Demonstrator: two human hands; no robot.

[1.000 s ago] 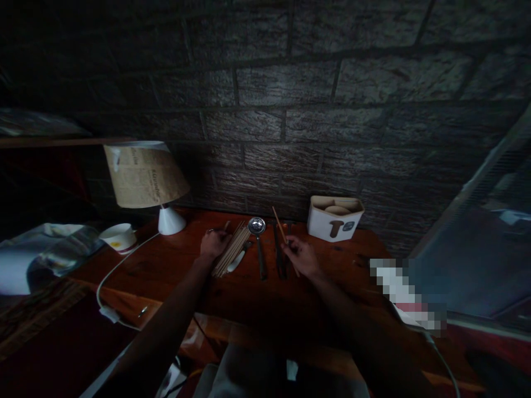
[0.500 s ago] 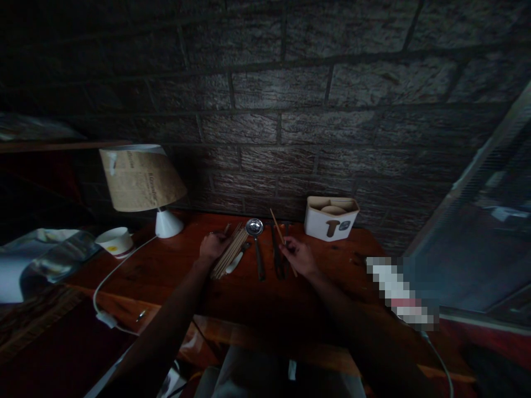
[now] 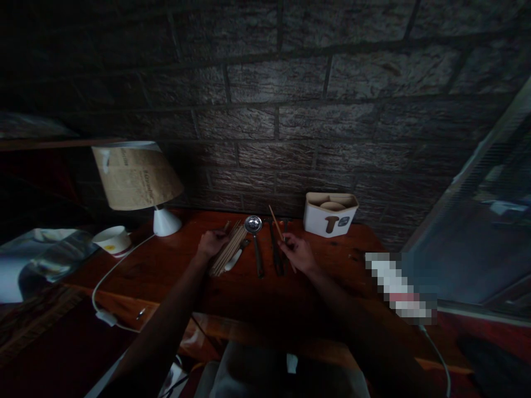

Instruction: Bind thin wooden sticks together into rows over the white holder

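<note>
My right hand [image 3: 297, 253] is closed round a thin wooden chopstick [image 3: 274, 219] that slants up and to the left above a red-brown wooden table [image 3: 166, 265]. My left hand [image 3: 211, 242] rests with curled fingers on a bundle of light wooden chopsticks [image 3: 227, 250] lying on the table. Between my hands lie a small steel ladle [image 3: 254, 225], a white-handled utensil [image 3: 234, 259] and some dark utensils [image 3: 275, 249]. A white divided utensil holder [image 3: 329, 214] stands behind my right hand by the wall.
A table lamp [image 3: 139, 179] with a newspaper-print shade stands at the back left, its white cord [image 3: 108, 275] trailing over the table edge. A paper cup [image 3: 111, 241] sits left of it. A dark brick wall [image 3: 290, 110] backs the table. A window [image 3: 489, 221] is at right.
The view has shifted slightly. My right hand with the chopstick has eased a little to the left and away; my left hand stays on the bundle.
</note>
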